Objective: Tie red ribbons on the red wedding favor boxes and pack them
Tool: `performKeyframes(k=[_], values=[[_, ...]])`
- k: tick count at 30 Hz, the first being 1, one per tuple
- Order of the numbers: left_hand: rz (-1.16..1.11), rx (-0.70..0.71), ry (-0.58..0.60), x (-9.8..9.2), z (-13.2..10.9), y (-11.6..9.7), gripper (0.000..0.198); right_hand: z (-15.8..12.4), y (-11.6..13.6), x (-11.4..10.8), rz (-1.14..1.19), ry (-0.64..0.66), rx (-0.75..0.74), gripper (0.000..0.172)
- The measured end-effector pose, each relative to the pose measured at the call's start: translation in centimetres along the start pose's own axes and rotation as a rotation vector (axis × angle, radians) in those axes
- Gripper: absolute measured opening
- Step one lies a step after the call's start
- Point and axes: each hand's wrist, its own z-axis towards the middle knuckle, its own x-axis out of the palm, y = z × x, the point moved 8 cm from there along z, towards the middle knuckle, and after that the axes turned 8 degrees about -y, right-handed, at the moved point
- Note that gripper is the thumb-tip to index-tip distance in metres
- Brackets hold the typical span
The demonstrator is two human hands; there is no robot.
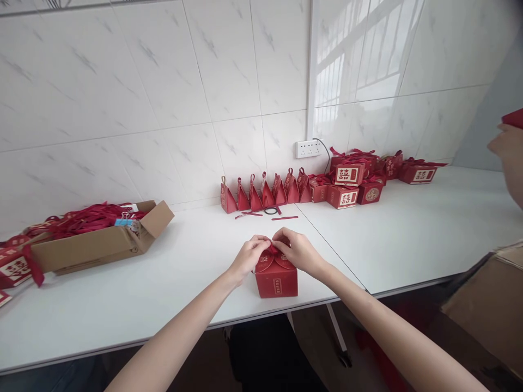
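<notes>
A red gift box (277,283) with gold lettering and rounded top flaps stands upright near the table's front edge. On top of it, a red ribbon (272,248) shows between my two hands. My left hand (250,257) is closed, its thumb and fingertips pinching the ribbon at the left. From the right, my right hand (295,249) pinches the same ribbon, fingers bent over the lid. Both hands meet just above the box's top. The exact shape of the ribbon is partly hidden by my fingers.
On the white table (196,272), a cardboard box (98,253) of red ribbons sits left. Several triangular red boxes (256,198) line the wall beside stacked red gift boxes (342,197). Ribbon scraps (285,218) lie ahead. Another person's hand (509,147) holds something red at far right.
</notes>
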Motion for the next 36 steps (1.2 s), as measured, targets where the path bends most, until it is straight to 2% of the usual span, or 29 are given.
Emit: performKeyframes(k=[3, 6, 12, 16, 22, 25, 30, 33, 36], values=[[-0.052, -0.027, -0.027, -0.3, -0.1, 0.3, 0.022, -0.7, 0.9, -1.3, 0.0, -0.085, -0.147, 0.004], [-0.059, -0.043, -0.021, -0.4, -0.2, 0.4, 0.024, -1.6, 1.7, -1.7, -0.078, -0.078, -0.284, 0.004], [-0.04, -0.022, 0.011, -0.3, -0.2, 0.3, 0.028, -2.1, 2.3, -1.5, -0.153, -0.114, -0.416, 0.014], [0.106, 0.122, -0.021, -0.8, -0.5, -0.6, 0.03, -2.4, 2.9, -1.4, -0.219, -0.127, -0.523, 0.02], [0.483, 0.405, -0.209, -2.0, -2.3, -2.4, 0.028, -3.6, 3.8, -2.2, -0.498, -0.205, -0.709, 0.017], [0.611, 0.491, -0.256, -2.3, -3.2, -2.4, 0.029, -4.3, 4.2, -2.6, -0.629, -0.213, -0.802, 0.023], [0.772, 0.622, -0.262, -2.8, -4.4, -1.8, 0.029, -5.5, 4.1, -3.2, -0.68, -0.18, -0.938, 0.03], [0.799, 0.664, -0.264, -3.0, -4.9, -1.7, 0.025, -5.8, 3.5, -3.1, -0.663, -0.109, -0.908, 0.03], [0.698, 0.578, -0.217, -2.8, -4.9, -1.8, 0.02, -5.3, 3.1, -3.6, -0.531, -0.101, -0.678, 0.02]])
